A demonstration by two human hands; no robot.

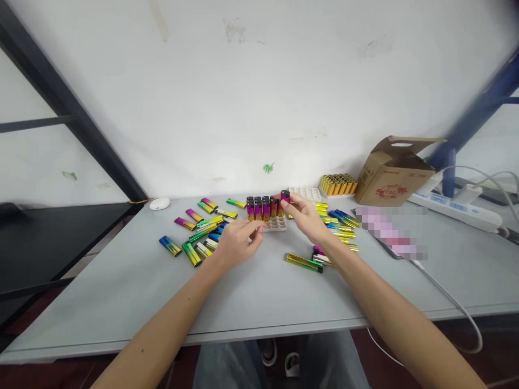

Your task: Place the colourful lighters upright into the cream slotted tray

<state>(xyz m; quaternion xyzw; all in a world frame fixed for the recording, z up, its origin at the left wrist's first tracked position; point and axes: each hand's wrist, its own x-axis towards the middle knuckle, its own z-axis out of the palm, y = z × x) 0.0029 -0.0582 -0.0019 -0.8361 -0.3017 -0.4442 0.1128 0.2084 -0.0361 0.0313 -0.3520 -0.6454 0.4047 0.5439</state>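
Observation:
A white tray with round holes (pixel 275 225) lies on the table in front of me. Several shiny purple-to-orange tubes with black ends (pixel 258 209) stand upright in its left and back part. My right hand (pixel 305 215) pinches one such tube (pixel 285 197) by its side, above the tray's right side. At the tray's front left edge is my left hand (pixel 238 241), its fingers curled in and the thumb close to the forefinger. Whether something small is between those fingertips cannot be seen.
Loose shiny tubes (pixel 191 254) lie scattered on the left, more (pixel 304 262) on the right. Behind stand another holed tray (pixel 305 193), a tray full of yellow tubes (pixel 339 185) and an open cardboard box (pixel 395 175). A pixelated phone (pixel 389 232), power strip (pixel 458 210) and white case (pixel 159 203) flank these.

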